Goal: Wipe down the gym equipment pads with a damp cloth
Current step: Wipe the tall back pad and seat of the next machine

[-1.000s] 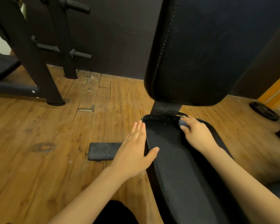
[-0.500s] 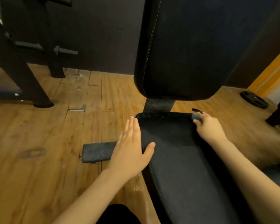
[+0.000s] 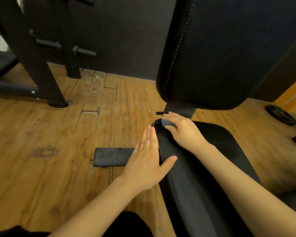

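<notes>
Pressing a small grey-blue cloth onto the far-left corner of the black seat pad, the right hand curls its fingers around it. The pad's long axis runs away toward the upright back pad. The left hand, fingers straight and together, rests along the seat pad's left edge.

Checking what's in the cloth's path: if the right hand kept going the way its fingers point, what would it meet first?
Probably the small black lever by the frame under the backrest. The right hand, gripping the cloth, is at the seat's far left corner; depth is unclear.
</notes>
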Available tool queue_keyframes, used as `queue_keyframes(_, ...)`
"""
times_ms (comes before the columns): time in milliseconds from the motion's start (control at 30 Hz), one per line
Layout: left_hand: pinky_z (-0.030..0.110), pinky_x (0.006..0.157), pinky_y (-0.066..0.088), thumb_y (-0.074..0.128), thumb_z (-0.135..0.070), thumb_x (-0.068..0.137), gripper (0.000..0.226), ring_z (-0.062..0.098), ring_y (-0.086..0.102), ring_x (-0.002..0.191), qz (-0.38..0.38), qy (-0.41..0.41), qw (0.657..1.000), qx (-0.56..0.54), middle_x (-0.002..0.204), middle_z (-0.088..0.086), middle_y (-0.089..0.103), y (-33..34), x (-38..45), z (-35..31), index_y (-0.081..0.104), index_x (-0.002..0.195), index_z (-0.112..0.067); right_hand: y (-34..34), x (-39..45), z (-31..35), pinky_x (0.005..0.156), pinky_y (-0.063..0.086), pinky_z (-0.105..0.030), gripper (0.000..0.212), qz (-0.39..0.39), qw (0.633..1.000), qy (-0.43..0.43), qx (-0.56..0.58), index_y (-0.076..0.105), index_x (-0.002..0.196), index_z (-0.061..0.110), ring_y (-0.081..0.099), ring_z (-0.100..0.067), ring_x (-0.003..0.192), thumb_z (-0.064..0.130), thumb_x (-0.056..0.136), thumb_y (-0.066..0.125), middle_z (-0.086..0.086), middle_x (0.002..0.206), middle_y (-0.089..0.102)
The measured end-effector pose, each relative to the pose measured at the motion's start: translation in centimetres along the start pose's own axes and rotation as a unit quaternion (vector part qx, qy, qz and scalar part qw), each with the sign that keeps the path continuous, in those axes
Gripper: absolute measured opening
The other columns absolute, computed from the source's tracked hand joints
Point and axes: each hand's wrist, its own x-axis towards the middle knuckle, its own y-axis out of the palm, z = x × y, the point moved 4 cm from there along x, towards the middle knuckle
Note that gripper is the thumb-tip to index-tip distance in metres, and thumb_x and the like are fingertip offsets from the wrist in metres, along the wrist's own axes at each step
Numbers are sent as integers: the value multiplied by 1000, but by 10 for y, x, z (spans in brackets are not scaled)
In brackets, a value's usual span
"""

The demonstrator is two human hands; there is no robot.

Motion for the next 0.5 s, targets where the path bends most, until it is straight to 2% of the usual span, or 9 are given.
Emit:
queue_keyframes(67,27,118,-4,30,-64,92,94,7,-25,141,-2,5,1000,5,154,-1,-30,1,-4,2,-28,144,-12,0,-13,4,114,17,-23,46,14,999,-31,-1,44,136,16,26,-6,137,11,92,54,4,144,41)
queue_keyframes(167,27,117,-5,31,-66,90,96,7,-25,141,4,6,1000,9,155,0,-28,2,-5,7,-26,146,-12,-4,-41,7,108,9,-6,51,47,994,-99,19,39,135,21,21,0,135,8,89,57,13,140,35)
queue_keyframes(267,25,116,-7,33,-68,89,98,7,-25,141,2,12,1000,12,155,0,-28,1,-3,8,-25,147,-12,-5,-29,7,104,8,0,48,50,994,-90,29,44,134,19,23,2,133,6,89,56,11,138,42)
queue_keyframes(333,23,114,-8,34,-68,89,99,6,-25,140,-8,18,1000,14,156,0,-26,-1,-2,6,-23,148,-12,0,-2,9,104,11,-2,44,41,997,-59,20,48,134,17,27,-3,134,8,91,54,4,140,46)
queue_keyframes(433,23,113,-9,34,-67,89,98,4,-27,138,-15,16,1000,6,155,-3,-28,0,-4,8,-24,147,-14,9,21,15,105,23,-18,39,30,999,-24,2,51,131,14,40,-16,131,11,93,51,-3,136,51)
queue_keyframes(500,22,112,-11,34,-67,88,97,4,-31,136,-19,7,1000,0,148,-7,-36,-1,-5,9,-30,142,-18,13,11,14,107,19,-18,42,29,999,-37,1,49,133,13,36,-13,134,10,92,54,-1,139,48)
